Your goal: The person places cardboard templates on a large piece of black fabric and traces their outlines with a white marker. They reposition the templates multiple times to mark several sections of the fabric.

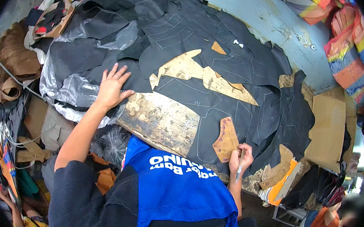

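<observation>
My left hand [112, 87] lies flat with fingers spread on black fabric [184, 48] spread over a worn wooden table [161, 122]. My right hand [241, 156] grips a thin pen [239, 166] beside a brown cardboard pattern piece [225, 139] that rests on the black fabric. Pale traced outlines cover the fabric. Bare wood shows through gaps in the fabric at the middle.
Clear plastic sheets [68, 89] lie under the fabric at left. Brown scraps and a cardboard box [55, 18] sit at far left. Cardboard sheets [327, 127] lie at right, more pattern pieces [279, 173] at the table's near right edge. Colourful sacks [350, 51] stand behind.
</observation>
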`<state>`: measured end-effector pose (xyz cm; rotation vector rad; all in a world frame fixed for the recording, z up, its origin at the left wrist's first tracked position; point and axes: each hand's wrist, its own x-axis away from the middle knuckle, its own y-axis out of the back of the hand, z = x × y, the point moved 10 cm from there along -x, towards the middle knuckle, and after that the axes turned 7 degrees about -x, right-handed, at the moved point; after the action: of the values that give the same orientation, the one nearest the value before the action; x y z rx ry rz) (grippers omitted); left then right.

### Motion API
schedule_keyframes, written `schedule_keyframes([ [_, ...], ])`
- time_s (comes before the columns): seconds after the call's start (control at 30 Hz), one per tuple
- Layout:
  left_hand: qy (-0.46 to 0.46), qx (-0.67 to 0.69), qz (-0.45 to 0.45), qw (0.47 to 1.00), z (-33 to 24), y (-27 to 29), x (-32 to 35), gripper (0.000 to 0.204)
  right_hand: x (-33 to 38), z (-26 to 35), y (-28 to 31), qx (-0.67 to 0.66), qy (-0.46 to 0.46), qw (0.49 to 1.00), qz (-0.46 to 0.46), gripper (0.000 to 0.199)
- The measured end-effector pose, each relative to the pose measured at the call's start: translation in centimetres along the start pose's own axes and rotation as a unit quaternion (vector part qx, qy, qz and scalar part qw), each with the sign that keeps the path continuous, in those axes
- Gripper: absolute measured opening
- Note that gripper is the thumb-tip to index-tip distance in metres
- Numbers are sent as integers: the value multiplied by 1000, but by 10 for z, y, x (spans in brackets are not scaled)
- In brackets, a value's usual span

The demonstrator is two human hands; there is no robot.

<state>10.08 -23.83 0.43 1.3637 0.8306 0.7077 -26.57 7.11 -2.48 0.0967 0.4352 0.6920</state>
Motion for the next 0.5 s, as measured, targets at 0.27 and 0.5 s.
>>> schedule_keyframes([
  [0.27,-11,177,-296,939,-43,80,29,20,2,-6,2,-23,-29,999,-2,14],
  [0.5,-260,319,26,911,-201,19,79,35,5,-13,12,-29,-33,997,-57,19],
])
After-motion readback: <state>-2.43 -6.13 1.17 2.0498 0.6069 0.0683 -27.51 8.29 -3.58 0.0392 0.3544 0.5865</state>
